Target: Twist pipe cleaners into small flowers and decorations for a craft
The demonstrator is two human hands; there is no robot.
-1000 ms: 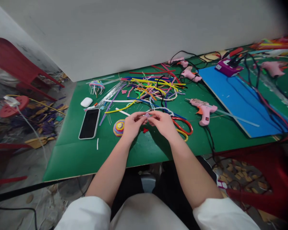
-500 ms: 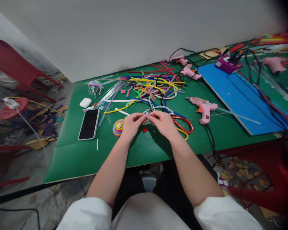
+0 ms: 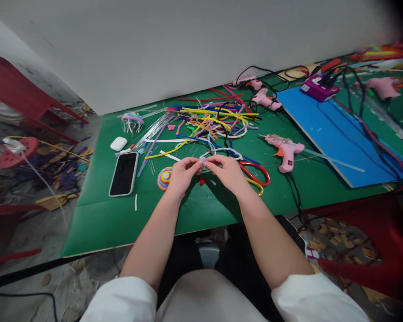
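Note:
Between my fingertips is a small pale purple pipe-cleaner piece (image 3: 203, 159). My left hand (image 3: 184, 175) pinches it from the left, and my right hand (image 3: 225, 173) from the right. Its exact shape is mostly hidden by the fingers. Under my hands lies a small red piece (image 3: 202, 181). A round disc with coloured rings (image 3: 165, 178) rests beside my left hand. Scissors with red and yellow handles (image 3: 257, 173) lie by my right hand, partly covered by it. Just beyond my hands spreads a heap of coloured pipe cleaners (image 3: 215, 118).
On the green table (image 3: 97, 219) a phone (image 3: 123, 174) and a white earphone case (image 3: 118, 143) lie at left, near a small umbrella-like craft (image 3: 132, 121). To the right are a pink glue gun (image 3: 284, 151) with its cable, a blue board (image 3: 342, 138) and a purple power block (image 3: 320, 88).
My hands stay almost in place, with the fingers shifting slightly around the pale purple piece. More of that piece shows now. The rest of the table looks the same.

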